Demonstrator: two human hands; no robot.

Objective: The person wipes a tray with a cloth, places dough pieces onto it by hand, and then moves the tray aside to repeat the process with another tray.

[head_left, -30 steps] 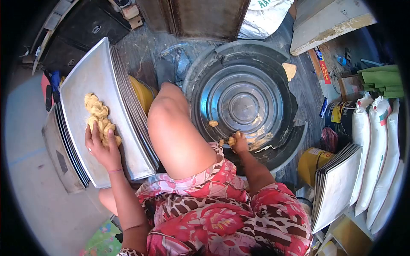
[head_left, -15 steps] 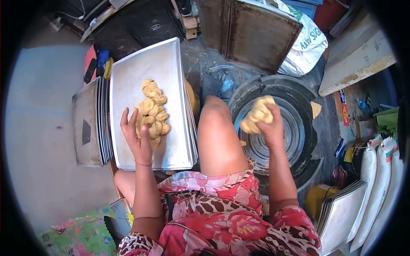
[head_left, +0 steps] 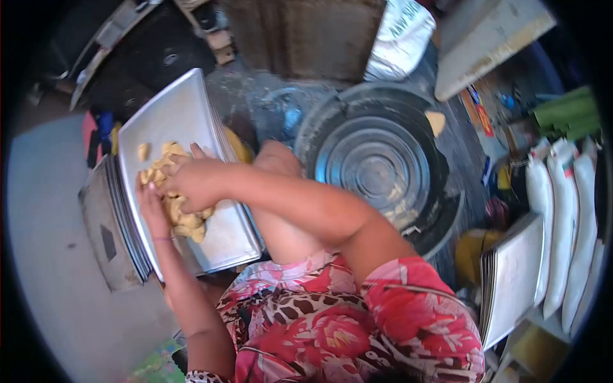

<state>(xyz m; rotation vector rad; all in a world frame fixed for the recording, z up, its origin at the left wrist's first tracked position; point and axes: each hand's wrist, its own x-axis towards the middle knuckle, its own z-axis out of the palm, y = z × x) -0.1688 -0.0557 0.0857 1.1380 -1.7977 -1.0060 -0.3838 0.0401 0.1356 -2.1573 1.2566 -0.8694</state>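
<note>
A pile of yellowish dough pieces point(head_left: 189, 225) lies on the metal baking tray point(head_left: 231, 246), which tops a stack of trays. My left hand point(head_left: 152, 209) rests along the pile's left side, fingers stretched out and touching the dough. Reaching across my body, my right hand point(head_left: 201, 179) lies over the pile with its fingers spread on the pieces, covering part of them. One separate dough piece point(head_left: 143, 151) sits near the tray's far left side.
A large dark round tub point(head_left: 377, 159) with dough scraps inside stands right of my leg. Thin trays point(head_left: 511, 274) lean at the lower right beside white sacks point(head_left: 554, 230). More dark trays point(head_left: 105, 223) lean at the left. A wooden board point(head_left: 491, 45) juts in at the upper right.
My right hand has moved left from over the tub to the tray, and the dough it held is now among the pile. My left hand has lowered against the dough. The view has shifted.
</note>
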